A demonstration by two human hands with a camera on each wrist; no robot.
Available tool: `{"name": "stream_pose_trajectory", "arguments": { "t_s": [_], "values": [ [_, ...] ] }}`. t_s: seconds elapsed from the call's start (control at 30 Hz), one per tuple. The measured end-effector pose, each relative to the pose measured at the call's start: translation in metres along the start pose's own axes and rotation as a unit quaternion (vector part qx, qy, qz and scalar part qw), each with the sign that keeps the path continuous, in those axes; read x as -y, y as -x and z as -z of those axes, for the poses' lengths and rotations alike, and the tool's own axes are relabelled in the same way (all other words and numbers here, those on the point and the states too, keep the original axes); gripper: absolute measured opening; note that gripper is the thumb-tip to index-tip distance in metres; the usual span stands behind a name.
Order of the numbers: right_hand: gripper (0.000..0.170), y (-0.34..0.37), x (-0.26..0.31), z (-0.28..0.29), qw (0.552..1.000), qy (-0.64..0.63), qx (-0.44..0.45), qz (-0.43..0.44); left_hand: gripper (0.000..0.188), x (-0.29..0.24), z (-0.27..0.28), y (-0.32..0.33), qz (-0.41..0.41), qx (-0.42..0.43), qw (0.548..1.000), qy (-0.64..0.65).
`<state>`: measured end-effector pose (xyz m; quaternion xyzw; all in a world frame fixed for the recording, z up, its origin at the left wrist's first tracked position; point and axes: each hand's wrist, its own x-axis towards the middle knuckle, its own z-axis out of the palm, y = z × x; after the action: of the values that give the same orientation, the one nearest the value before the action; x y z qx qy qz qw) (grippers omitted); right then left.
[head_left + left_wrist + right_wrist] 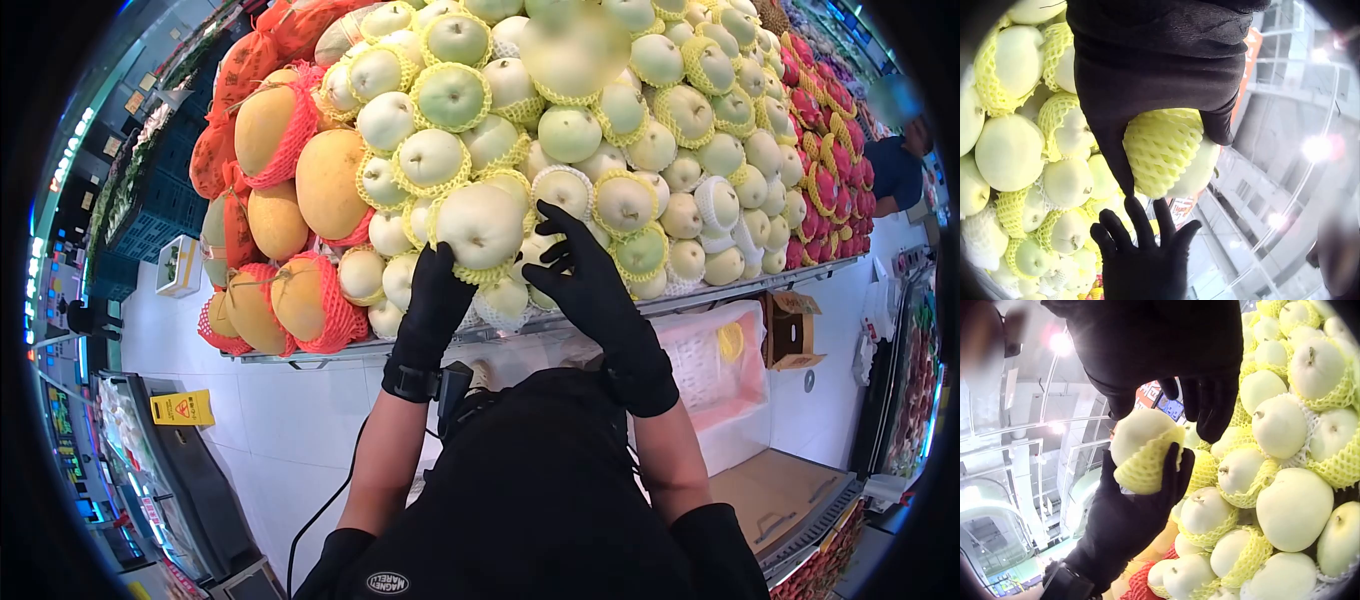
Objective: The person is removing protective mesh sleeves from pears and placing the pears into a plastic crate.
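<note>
A pale green round fruit (pixel 480 226) in a yellow foam net is held up by the gloved left hand (pixel 440 300). In the left wrist view the fingers and thumb of the left hand (pixel 1160 69) curl round the netted fruit (pixel 1163 150). The right wrist view shows the fruit (pixel 1144 440) with its bare upper part and the left hand (pixel 1119 512) gripping it from below. Beside the fruit, the gloved right hand (pixel 590 290) has spread, slightly bent fingers and holds nothing; its fingers (pixel 1141 231) show below the fruit in the left wrist view.
Piled netted fruits (pixel 455 95) fill the stand, with large orange-yellow fruits (pixel 333 185) at left and red-pink fruits (pixel 830 160) at right. A pink-lined crate (pixel 700 375) and a cardboard box (pixel 792 330) stand below. A yellow floor sign (pixel 183 408) is at left; a person (pixel 897 170) is at right.
</note>
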<state>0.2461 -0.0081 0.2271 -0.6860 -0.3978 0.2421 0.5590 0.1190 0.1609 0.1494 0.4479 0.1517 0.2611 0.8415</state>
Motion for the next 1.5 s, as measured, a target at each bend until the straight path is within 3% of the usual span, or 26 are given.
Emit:
{"name": "stream_pose_trajectory", "arguments": {
  "t_s": [0.03,0.1,0.2,0.23,0.3,0.43,0.53,0.63,0.7,0.77,0.9,1.07,1.17,1.37,1.5],
  "values": [
    [0.069,0.0,0.002,0.0,0.999,-0.029,0.013,-0.035,0.052,-0.001,-0.002,0.001,-0.056,0.003,0.991,-0.119],
    [0.07,-0.001,0.007,0.0,0.993,-0.085,0.031,-0.077,0.06,-0.007,-0.012,0.003,-0.117,-0.014,0.965,-0.234],
    [0.077,-0.004,0.015,-0.007,0.988,-0.131,0.022,-0.083,0.08,-0.015,-0.039,0.006,-0.14,-0.054,0.957,-0.247],
    [0.081,-0.006,0.015,-0.01,0.989,-0.126,0.006,-0.075,0.085,-0.011,-0.038,0.002,-0.213,-0.003,0.924,-0.317],
    [0.086,-0.007,0.015,-0.012,0.992,-0.114,-0.017,-0.051,0.09,-0.017,-0.053,0.007,-0.256,0.021,0.888,-0.382],
    [0.092,-0.008,0.01,-0.014,0.996,-0.08,-0.05,-0.001,0.08,-0.013,-0.042,0.005,-0.321,0.085,0.879,-0.343],
    [0.093,-0.006,0.012,-0.013,0.996,-0.046,-0.073,0.024,0.071,-0.029,-0.044,0.011,-0.33,0.081,0.818,-0.465],
    [0.094,-0.004,0.009,-0.01,0.996,-0.026,-0.065,0.054,0.061,-0.03,-0.047,0.024,-0.165,0.044,0.924,-0.342],
    [0.094,-0.002,0.008,-0.008,0.997,-0.023,-0.044,0.067,0.041,-0.029,-0.041,0.024,-0.116,-0.039,0.946,-0.299],
    [0.094,0.001,0.01,-0.004,0.997,-0.025,-0.019,0.07,0.033,-0.026,-0.033,0.022,-0.069,-0.057,0.986,-0.143],
    [0.099,0.008,0.0,0.003,0.997,-0.048,0.009,0.057,0.037,-0.032,-0.035,0.026,-0.136,-0.035,0.975,-0.17],
    [0.095,0.015,-0.012,0.008,0.997,-0.055,0.01,0.06,0.043,-0.033,-0.048,0.026,-0.022,-0.075,0.997,0.012],
    [0.097,0.017,-0.02,0.012,0.996,-0.035,0.009,0.08,0.046,-0.027,-0.042,0.028,-0.01,-0.032,0.999,-0.012],
    [0.097,0.027,-0.028,0.013,0.997,-0.043,0.022,0.055,0.045,-0.025,-0.033,0.026,0.01,-0.047,0.994,0.099],
    [0.096,0.03,-0.029,0.019,0.997,-0.071,-0.004,0.032,0.038,-0.021,-0.011,0.028,-0.057,-0.02,0.997,-0.057]
  ]
}}
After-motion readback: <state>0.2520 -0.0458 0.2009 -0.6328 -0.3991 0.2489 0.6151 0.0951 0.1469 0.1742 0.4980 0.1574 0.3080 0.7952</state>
